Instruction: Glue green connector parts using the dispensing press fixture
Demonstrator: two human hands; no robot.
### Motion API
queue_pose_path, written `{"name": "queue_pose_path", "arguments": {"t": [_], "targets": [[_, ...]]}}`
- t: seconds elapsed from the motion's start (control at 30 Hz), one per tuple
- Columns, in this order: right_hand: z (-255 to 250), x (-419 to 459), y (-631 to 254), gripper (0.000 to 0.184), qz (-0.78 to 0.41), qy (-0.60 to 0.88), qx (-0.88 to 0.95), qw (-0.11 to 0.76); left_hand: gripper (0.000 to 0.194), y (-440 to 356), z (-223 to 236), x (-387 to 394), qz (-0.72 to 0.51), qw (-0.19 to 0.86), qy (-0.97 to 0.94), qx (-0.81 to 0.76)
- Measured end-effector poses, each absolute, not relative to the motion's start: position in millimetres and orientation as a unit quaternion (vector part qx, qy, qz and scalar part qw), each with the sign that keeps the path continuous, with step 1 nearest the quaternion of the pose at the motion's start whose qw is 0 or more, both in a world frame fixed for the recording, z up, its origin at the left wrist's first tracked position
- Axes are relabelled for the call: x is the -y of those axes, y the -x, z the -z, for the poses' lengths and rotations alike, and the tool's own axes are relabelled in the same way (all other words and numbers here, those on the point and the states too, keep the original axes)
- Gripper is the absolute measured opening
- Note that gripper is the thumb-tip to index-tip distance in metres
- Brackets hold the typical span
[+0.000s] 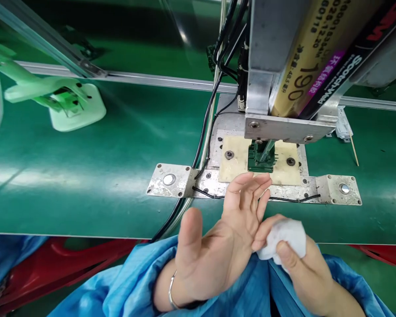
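Note:
My left hand [218, 242] is held palm up with the fingers spread, holding nothing, just in front of a metal fixture plate [171, 179]. My right hand [300, 268] pinches a small white wipe [288, 235] and presses it against the left hand's little-finger side. A small green part [261, 157] sits on a cream block [237, 165] in the fixture, under a metal bracket [285, 127] that carries a gold and black cartridge [317, 57]. Blue sleeves cover both wrists, and a thin bangle rings the left one.
The fixture rests on a green bench surface [102, 176]. Black cables [204, 127] run from the machine down past the plate's left side. A pale green lamp base [77, 108] stands at the back left. A thin wooden stick [353, 152] lies at the right.

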State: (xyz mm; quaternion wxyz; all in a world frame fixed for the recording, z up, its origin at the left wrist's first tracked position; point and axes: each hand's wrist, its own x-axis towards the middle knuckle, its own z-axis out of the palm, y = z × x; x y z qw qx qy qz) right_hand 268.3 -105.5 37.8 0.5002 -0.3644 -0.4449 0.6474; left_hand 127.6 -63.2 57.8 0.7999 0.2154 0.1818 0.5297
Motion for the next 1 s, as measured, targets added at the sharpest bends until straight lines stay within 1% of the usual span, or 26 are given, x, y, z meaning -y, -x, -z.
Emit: {"name": "queue_pose_path", "arguments": {"t": [0.07,0.13,0.23,0.27,0.3,0.37,0.47,0.6,0.63,0.73,0.87,0.93,1.0], "targets": [[-35.4,108.6,-273.3,0.027,-0.698,0.348,0.321,0.538,0.060,-124.5,-59.0,62.5,-0.546,0.770,-0.265,-0.198],[-35.7,109.6,-276.3,0.029,-0.734,0.307,0.244,0.554,0.044,-122.7,-56.0,61.1,-0.532,0.742,-0.322,-0.249],[-36.6,108.8,-276.7,0.029,-0.758,0.263,0.227,0.552,0.015,-124.3,-46.5,59.2,-0.422,0.774,-0.342,-0.325],[-36.1,108.6,-276.2,0.029,-0.757,0.263,0.231,0.551,0.013,-125.5,-43.3,59.0,-0.385,0.795,-0.330,-0.333],[-35.0,108.7,-275.8,0.029,-0.752,0.271,0.234,0.554,0.016,-126.7,-40.6,59.1,-0.359,0.811,-0.319,-0.334],[-31.9,109.8,-275.1,0.028,-0.743,0.289,0.225,0.560,0.021,-128.0,-37.0,59.9,-0.346,0.821,-0.312,-0.330],[-27.7,111.8,-274.1,0.027,-0.753,0.290,0.190,0.560,0.027,-126.6,-36.1,60.7,-0.333,0.807,-0.346,-0.343],[-28.1,112.7,-271.7,0.025,-0.761,0.286,0.168,0.558,0.035,-124.3,-36.8,58.7,-0.264,0.760,-0.466,-0.369],[-29.2,112.4,-271.1,0.025,-0.761,0.286,0.168,0.557,0.034,-124.1,-36.5,58.1,-0.258,0.753,-0.484,-0.364],[-32.6,110.6,-270.4,0.026,-0.759,0.288,0.174,0.558,0.027,-123.1,-35.3,57.7,-0.277,0.761,-0.485,-0.329],[-33.2,109.0,-271.7,0.028,-0.746,0.305,0.171,0.566,0.022,-119.7,-35.7,60.2,-0.360,0.754,-0.437,-0.334],[-30.5,109.7,-273.1,0.024,-0.735,0.324,0.194,0.563,0.020,-118.1,-38.5,60.7,-0.395,0.735,-0.430,-0.344],[-27.1,111.2,-274.7,0.025,-0.708,0.359,0.242,0.558,0.017,-117.2,-42.9,59.9,-0.422,0.695,-0.466,-0.348]]}}
